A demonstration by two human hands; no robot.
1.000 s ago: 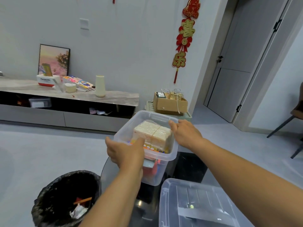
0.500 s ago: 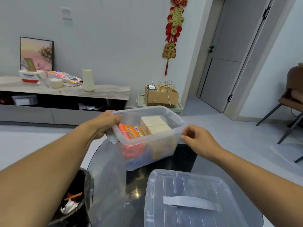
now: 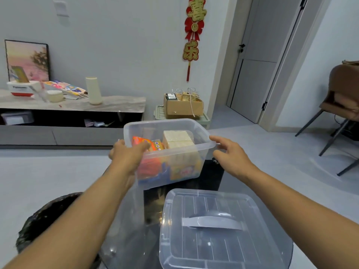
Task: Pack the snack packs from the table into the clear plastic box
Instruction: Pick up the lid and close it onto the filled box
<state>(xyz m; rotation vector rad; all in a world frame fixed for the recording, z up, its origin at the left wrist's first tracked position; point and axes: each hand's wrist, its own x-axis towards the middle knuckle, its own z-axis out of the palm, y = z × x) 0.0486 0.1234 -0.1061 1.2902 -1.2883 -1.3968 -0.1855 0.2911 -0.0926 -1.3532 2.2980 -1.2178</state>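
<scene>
The clear plastic box [image 3: 202,146] stands on the round glass table [image 3: 124,220], with snack packs inside: a pale cracker pack [image 3: 177,139] at the right and an orange pack [image 3: 143,141] at the left. More colourful packs show through the front wall. My left hand [image 3: 128,156] grips the box's left rim, fingers over the edge. My right hand [image 3: 231,154] is beside the right rim, fingers apart, fingertips at the rim's lip.
The box's clear lid [image 3: 215,228], with a grey handle, lies on the table near me. A black-lined waste bin [image 3: 48,216] stands on the floor at the left. A low cabinet [image 3: 73,121], a cardboard box [image 3: 182,105] and a chair [image 3: 342,105] are beyond.
The box has come down from tilted in the air and sits level on the table. My left hand has shifted onto its left rim; my right hand has closed in on the right rim.
</scene>
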